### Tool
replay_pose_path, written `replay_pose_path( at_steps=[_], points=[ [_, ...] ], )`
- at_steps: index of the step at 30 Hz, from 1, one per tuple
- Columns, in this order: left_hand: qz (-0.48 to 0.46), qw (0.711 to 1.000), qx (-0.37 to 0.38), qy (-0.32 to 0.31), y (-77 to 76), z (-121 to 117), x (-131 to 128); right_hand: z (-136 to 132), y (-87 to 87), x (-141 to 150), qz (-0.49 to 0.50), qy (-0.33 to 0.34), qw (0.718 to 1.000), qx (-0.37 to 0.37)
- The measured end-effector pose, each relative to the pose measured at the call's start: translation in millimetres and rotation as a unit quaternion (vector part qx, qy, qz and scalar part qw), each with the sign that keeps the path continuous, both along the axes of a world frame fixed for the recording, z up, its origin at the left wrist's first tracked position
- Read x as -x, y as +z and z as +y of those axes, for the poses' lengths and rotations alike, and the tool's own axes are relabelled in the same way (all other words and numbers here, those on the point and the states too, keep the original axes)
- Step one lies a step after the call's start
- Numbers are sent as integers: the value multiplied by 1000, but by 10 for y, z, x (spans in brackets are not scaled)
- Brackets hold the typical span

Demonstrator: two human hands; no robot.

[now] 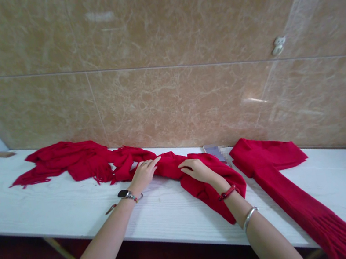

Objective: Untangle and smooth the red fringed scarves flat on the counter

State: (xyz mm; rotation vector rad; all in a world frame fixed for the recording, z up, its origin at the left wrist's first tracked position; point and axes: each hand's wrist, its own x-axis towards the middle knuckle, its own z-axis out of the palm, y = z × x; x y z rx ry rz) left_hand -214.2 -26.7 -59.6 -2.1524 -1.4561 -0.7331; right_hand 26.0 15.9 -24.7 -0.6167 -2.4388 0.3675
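Against a brown marbled tile wall [158, 29] stands a long white wood-grained table [73, 209], and from its left a crumpled heap of red fringed cloth [74, 158] sprawls along the far side. Right of that, the person's left hand [144, 174] lies with fingers straight and spread a little, over the narrow left stretch of a bunched red cloth [169, 166] at the table's middle. That cloth lies directly under both hands; its long axis runs rightward from the left hand, then bends toward the near edge as it widens. The right hand [196, 170], fingers loosely bent, is nearer that broad end, which spreads beneath the wrist; whether it pinches any fabric I can't tell. Farther right, apart from both hands, a flat folded red fringed scarf [266, 166] drops its tassels past the near edge.
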Motion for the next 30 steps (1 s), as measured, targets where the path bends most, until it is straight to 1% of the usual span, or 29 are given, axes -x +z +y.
replay_pose_path(
  at_steps=[2, 4, 6, 8, 10, 11, 13, 15, 17, 19, 21, 22, 23, 24, 26, 28, 29, 30],
  points=[
    [0, 1000, -13, 6, 18, -19, -23, 26, -22, -7, -28, 1, 1000, -12],
    [-1, 1000, -24, 14, 37, -37, -27, 50, -31, -11, -27, -9, 999, -15],
    [-14, 999, -33, 19, 52, -50, -10, 71, -21, -20, 24, -47, 999, -6],
    [-38, 998, -41, 23, 59, -58, 21, 85, 5, -39, 96, -93, 991, 17],
    [-54, 997, -44, 30, 59, -65, 51, 81, 36, -69, 134, -109, 984, 50],
    [-58, 997, -41, 30, 56, -68, 61, 70, 51, -83, 126, -103, 984, 66],
    [-62, 998, -30, 15, 47, -78, 65, 33, 84, -105, 65, -72, 992, 80],
    [-71, 997, -14, -13, 40, -86, 54, -6, 127, -112, -13, -35, 997, 74],
    [-87, 996, -6, -33, 38, -91, 43, -18, 190, -118, -55, -19, 997, 58],
    [-110, 993, -22, -36, 41, -87, 49, 17, 278, -151, -29, -47, 997, 55],
    [-138, 988, -54, -32, 45, -77, 82, 93, 384, -235, 57, -103, 990, 77],
    [-154, 985, -72, -28, 46, -70, 108, 137, 441, -300, 119, -130, 979, 100],
    [-173, 981, -89, -21, 45, -65, 138, 180, 499, -381, 187, -147, 962, 132],
    [-192, 976, -106, -12, 45, -60, 169, 217, 559, -476, 259, -154, 939, 167],
    [-229, 963, -139, 20, 45, -59, 226, 267, 686, -702, 393, -149, 879, 225],
    [-261, 949, -168, 54, 62, -67, 261, 282, 826, -958, 489, -157, 824, 238],
    [-275, 942, -179, 65, 83, -71, 268, 280, 897, -1085, 517, -171, 807, 229],
    [-289, 937, -185, 69, 115, -74, 268, 273, 965, -1204, 533, -185, 798, 212]
  ],
)
